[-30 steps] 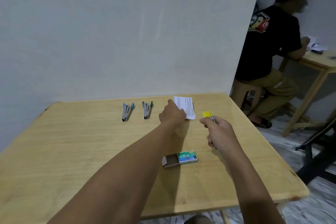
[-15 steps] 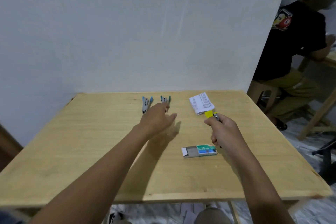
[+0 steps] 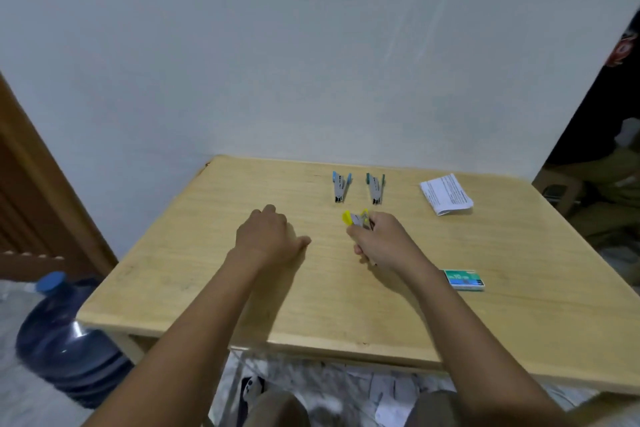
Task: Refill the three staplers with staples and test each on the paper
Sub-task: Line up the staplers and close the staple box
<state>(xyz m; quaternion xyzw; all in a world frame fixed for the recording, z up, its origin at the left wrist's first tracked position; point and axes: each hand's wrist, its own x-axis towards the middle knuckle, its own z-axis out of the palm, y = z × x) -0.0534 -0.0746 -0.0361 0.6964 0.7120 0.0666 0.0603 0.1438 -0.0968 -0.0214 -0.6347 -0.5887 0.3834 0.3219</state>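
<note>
Yellow stapler (image 3: 355, 218) | right hand (image 3: 381, 243) grips it | left hand (image 3: 266, 236) rests loose on table (image 3: 346, 308)

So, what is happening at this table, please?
A person works at a wooden table. The right hand grips a yellow stapler; the left hand rests on the table, holding nothing. A blue stapler and a green stapler lie side by side further back, a folded paper to their right. The staple box lies by the right forearm.

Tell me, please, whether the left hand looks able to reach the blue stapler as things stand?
Probably yes. The left hand rests on the table holding nothing, and nothing lies between it and the blue stapler. The right hand, gripping the yellow stapler, sits off to the side.
</note>
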